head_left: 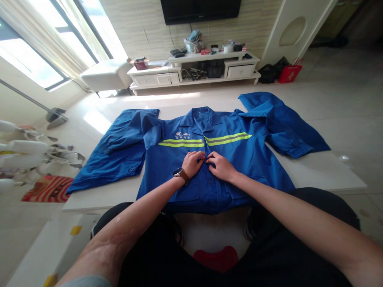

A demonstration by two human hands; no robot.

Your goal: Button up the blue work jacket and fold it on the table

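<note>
A blue work jacket [167,171] with a yellow-and-grey reflective stripe lies front up on the white table, collar away from me. My left hand [193,163], a watch [180,173] on its wrist, pinches the jacket's front edge just below the stripe. Close beside it, my right hand [220,166] grips the other side of the same front opening, its fingertips nearly touching the left ones. What sits between the fingertips is too small to make out. Lower on the front, a button [210,181] shows.
More blue clothing [119,159] lies at the table's left, and another blue piece [293,123] at its right. The white table [329,175] spans my front. Beyond stands a low TV cabinet [158,79] with clutter. A red bag [289,74] rests on the floor.
</note>
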